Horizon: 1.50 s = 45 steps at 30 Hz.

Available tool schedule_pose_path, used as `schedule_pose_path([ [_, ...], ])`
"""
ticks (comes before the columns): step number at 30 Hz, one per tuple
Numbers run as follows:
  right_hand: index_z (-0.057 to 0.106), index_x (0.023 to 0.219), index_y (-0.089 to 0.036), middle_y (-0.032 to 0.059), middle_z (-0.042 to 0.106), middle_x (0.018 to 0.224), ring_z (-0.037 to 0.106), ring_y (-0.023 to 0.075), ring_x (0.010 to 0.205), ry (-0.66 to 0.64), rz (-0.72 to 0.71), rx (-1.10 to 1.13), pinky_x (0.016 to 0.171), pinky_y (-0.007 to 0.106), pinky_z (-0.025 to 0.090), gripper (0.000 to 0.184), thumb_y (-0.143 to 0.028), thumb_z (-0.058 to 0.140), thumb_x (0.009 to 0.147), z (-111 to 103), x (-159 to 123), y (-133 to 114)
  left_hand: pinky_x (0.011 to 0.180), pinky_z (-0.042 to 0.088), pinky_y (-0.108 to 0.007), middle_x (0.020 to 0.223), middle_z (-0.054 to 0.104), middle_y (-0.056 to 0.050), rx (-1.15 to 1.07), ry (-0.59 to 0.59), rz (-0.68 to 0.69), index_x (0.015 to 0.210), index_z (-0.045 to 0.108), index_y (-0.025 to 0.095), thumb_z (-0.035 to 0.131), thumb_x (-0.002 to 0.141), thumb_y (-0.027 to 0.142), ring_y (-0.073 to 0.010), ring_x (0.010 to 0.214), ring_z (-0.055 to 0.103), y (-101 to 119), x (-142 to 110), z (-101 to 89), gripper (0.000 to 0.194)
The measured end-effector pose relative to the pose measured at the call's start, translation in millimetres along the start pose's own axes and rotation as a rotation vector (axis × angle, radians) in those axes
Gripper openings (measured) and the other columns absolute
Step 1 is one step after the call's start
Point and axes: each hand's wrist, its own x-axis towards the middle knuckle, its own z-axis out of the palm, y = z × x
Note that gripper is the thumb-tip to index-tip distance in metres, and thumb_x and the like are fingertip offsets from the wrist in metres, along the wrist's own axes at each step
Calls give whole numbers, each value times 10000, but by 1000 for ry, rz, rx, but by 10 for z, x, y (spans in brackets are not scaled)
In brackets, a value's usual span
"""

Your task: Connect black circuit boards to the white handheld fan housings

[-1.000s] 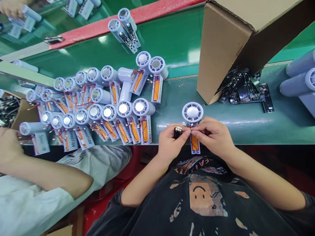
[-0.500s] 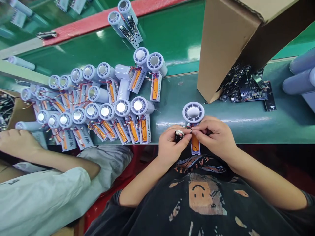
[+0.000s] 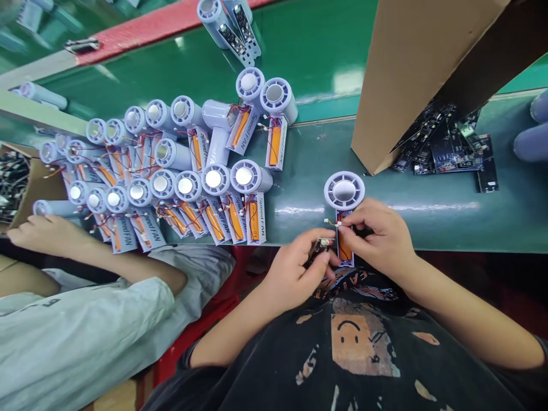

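The bench is a glossy green belt with a red strip along its far edge at the upper left, and a red stool shows below it.

At lower centre, a lilac fan lies just in front of the person, its round head up and its handle toward them. An orange battery sits in the open handle. The right hand has thumb and fingertips pinched together on a small white connector, wired to the fan. The left hand curls around a small circuit board, its fingers closed on the board and partly hiding it.

Left of centre lie roughly twenty more fans, too crowded for an exact count, most labelled "Speed FAN". Two more stand at the top edge. Upper right, a tilted cardboard box leans over a heap of black circuit boards. At the left, a co-worker's hand rests beside a carton of wires.
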Motion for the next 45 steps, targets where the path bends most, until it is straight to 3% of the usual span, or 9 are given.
schedule_pose_path([
  [2, 637, 734, -193, -25, 618, 660, 536, 98, 598, 2, -31, -13, 559, 244, 416, 98, -143, 647, 819, 25, 11, 5, 579, 574, -206, 896, 727, -29, -65, -126, 35, 1204, 542, 191, 478, 946, 140, -79, 565, 678, 23, -17, 26, 270],
  [4, 638, 737, -191, -24, 614, 654, 543, 101, 607, -7, -35, -13, 566, 244, 421, 106, -142, 643, 831, 28, 22, 14, 594, 579, -213, 1018, 728, -52, -77, -149, 114, 1197, 552, 210, 470, 952, 124, -64, 569, 663, 25, 30, 50, 272],
  [10, 659, 733, -198, -24, 599, 654, 543, 102, 600, -54, -61, -7, 563, 250, 419, 123, -114, 610, 808, -92, 11, 49, 640, 601, -232, 1395, 568, -89, 10, 123, 359, 1213, 546, 257, 459, 991, 158, -40, 618, 649, -78, 276, 52, 258],
  [17, 714, 783, -190, -35, 545, 625, 519, 86, 572, -51, 65, 118, 522, 222, 402, 92, -135, 646, 808, -109, 10, 6, 940, 566, -329, 1144, 642, -60, 592, 348, 496, 1166, 622, 210, 572, 895, 65, -165, 1073, 640, -107, 241, 0, 312],
  [23, 700, 768, -196, -31, 570, 622, 525, 99, 571, -68, 40, 53, 544, 243, 413, 91, -153, 635, 815, -19, 48, -6, 954, 550, -328, 1136, 654, -81, 680, 448, 513, 1141, 636, 190, 566, 887, 61, -169, 1080, 644, -215, 115, -54, 294],
  [31, 670, 772, -203, -22, 607, 651, 551, 116, 597, 6, -113, -74, 569, 266, 428, 83, -151, 631, 823, -61, 6, -5, 694, 585, -281, 807, 731, -18, 321, 156, 116, 1076, 689, 186, 547, 913, 185, -145, 709, 683, -119, 213, -5, 215],
  [36, 641, 745, -216, -21, 604, 649, 547, 124, 597, 7, -101, -197, 591, 293, 416, 94, -150, 629, 811, -51, -43, -45, 504, 506, -198, 825, 721, 9, 185, 158, 43, 1086, 658, 194, 523, 949, 229, -63, 469, 567, -97, 251, 43, 195],
  [39, 590, 675, -222, -14, 586, 619, 544, 143, 600, 9, -106, -289, 603, 322, 395, 159, -159, 612, 820, -15, -55, -58, 587, 533, -223, 825, 724, 15, 303, 157, 77, 1106, 652, 201, 503, 968, 210, -75, 515, 596, -98, 226, 38, 203],
  [45, 518, 609, -229, -2, 545, 597, 514, 157, 606, 4, -170, -385, 612, 339, 369, 254, -141, 586, 838, 52, -62, -67, 806, 568, -305, 977, 741, -42, 546, 200, 230, 1205, 610, 176, 497, 970, 140, -159, 875, 691, -110, 196, 16, 263],
])
